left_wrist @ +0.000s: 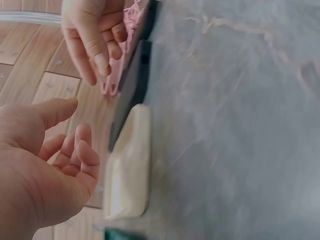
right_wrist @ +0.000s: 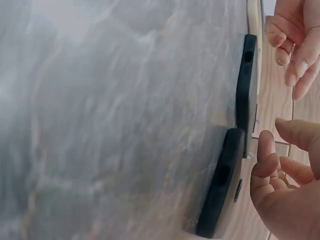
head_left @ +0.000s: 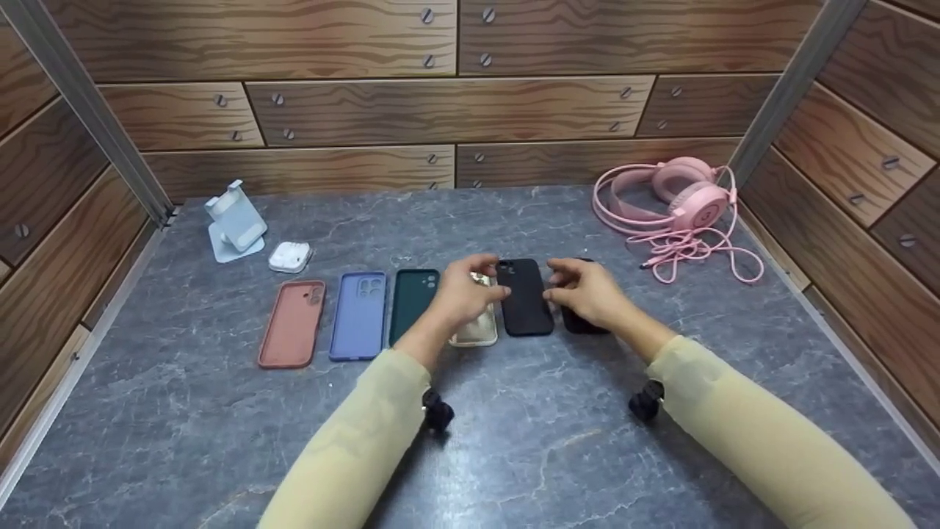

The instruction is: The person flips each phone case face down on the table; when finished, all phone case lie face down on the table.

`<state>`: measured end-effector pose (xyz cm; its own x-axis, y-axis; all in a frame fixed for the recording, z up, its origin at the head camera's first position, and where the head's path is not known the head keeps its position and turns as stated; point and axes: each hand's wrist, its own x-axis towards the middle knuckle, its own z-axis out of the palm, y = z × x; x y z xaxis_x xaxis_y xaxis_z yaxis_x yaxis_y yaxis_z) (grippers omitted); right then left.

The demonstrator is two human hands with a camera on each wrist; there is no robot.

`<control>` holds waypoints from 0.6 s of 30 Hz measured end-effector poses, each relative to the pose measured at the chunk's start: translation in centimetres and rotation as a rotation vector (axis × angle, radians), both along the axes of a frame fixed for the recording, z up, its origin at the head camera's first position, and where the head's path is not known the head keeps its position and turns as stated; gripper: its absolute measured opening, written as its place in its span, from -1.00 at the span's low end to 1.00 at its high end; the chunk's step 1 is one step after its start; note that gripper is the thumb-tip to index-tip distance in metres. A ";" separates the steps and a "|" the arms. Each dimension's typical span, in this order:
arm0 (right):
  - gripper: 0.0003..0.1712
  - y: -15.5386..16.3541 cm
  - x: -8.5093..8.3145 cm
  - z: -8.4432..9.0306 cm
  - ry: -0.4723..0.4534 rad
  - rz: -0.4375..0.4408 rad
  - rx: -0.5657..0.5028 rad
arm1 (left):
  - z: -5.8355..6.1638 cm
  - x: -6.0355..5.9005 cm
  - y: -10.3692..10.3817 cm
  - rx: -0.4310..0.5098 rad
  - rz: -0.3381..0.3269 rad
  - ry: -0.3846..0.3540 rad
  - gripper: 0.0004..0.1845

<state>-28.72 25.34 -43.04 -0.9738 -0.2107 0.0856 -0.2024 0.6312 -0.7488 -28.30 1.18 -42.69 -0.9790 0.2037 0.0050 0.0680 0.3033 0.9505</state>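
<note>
A row of phone cases lies on the grey marbled table. My left hand hovers over the cream case, thumb and fingers apart, holding nothing. Between my hands lies a black phone case, its back up and camera cutout at the far end. Over a second black case is my right hand, partly covering it, its fingers loosely bent around empty air. In the left wrist view, the cream case sits below my raised left hand. Both black cases show edge-on in the right wrist view, beside my right hand.
Left of my hands lie a dark green case, a blue-purple case and a dusty pink case. Behind them are white earphones in a clear box and a light blue phone stand. Pink headphones with a coiled cable occupy the back right.
</note>
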 end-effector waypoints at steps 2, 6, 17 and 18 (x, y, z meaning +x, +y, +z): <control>-0.35 -0.4 0.2 0.2 0.012 0.005 -0.012 | 0.5 0.2 -0.9 0.007 0.007 0.027 -0.36; -0.37 -1.5 0.6 0.4 0.024 0.034 -0.042 | 0.7 0.4 -3.1 -0.010 0.036 0.090 -0.37; -0.36 -5.7 1.0 0.7 -0.016 0.067 -0.094 | -1.1 0.2 -7.0 -0.043 0.078 0.081 -0.40; -0.36 -6.1 1.0 0.7 -0.023 0.073 -0.099 | -1.3 0.3 -7.1 -0.051 0.075 0.073 -0.40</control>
<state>-27.75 19.28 -42.34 -0.9580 -0.2730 0.0877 -0.2277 0.5384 -0.8114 -28.02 -5.97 -43.97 -0.9890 0.1318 0.0679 0.1114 0.3581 0.9270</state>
